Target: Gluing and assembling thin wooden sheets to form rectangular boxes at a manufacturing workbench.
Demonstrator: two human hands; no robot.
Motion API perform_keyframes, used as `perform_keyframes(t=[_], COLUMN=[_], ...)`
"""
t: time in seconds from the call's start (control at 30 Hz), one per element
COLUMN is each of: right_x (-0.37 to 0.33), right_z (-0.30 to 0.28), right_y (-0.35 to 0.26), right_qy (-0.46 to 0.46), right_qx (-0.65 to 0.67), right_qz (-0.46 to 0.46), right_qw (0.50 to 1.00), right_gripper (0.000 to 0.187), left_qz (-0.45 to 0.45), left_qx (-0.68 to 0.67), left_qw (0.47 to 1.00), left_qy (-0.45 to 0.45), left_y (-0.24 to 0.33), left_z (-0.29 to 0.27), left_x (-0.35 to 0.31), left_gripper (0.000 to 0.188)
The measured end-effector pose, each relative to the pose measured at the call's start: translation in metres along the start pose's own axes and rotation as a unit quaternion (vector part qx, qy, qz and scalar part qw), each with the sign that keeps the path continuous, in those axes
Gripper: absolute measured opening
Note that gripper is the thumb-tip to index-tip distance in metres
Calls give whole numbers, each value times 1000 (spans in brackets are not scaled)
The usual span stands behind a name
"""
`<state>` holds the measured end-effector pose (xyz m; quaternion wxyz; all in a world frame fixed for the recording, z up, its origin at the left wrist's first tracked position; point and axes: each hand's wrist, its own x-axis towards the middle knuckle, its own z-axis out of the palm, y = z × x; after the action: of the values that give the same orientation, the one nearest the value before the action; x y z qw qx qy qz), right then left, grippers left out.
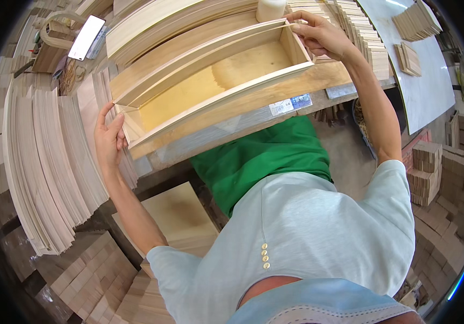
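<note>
A long, shallow wooden box with thin pale walls lies lengthwise before me, its inside facing up. Its yellowish floor shows a darker stain near the middle. At the left end, my left hand is closed on the short wall, thumb and fingers on either side of it. My right hand pinches the far right corner of the box between thumb and fingers. Beneath the box is a wooden board along the bench edge. Whether the box rests fully on that board, I cannot tell.
Tall stacks of thin boards stand at the left. Long boards and a white cylinder sit behind the box. A phone lies far left. Slat stacks and a grey tabletop are to the right.
</note>
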<state>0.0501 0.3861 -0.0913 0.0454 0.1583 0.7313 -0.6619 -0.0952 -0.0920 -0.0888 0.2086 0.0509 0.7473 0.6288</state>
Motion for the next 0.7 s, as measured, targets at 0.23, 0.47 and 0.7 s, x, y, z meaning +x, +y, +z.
perform_keyframes(t=[0.23,0.47,0.7], right_x=[21,26,46], right_z=[-9,-14,-33], right_y=[12,12,31], right_qy=[31,-26,-108], right_qx=[95,158,195], right_qz=[4,16,25], right_qw=[995,987,975], right_gripper=[17,16,19], left_qz=[60,53,-17], left_qx=[-43,-180,-313], left_qw=[990,979,949], left_qy=[118,80,-17], left_y=[-19,-24,-31], left_z=[8,2,-10], left_x=[18,31,42], left_gripper=[26,12,14])
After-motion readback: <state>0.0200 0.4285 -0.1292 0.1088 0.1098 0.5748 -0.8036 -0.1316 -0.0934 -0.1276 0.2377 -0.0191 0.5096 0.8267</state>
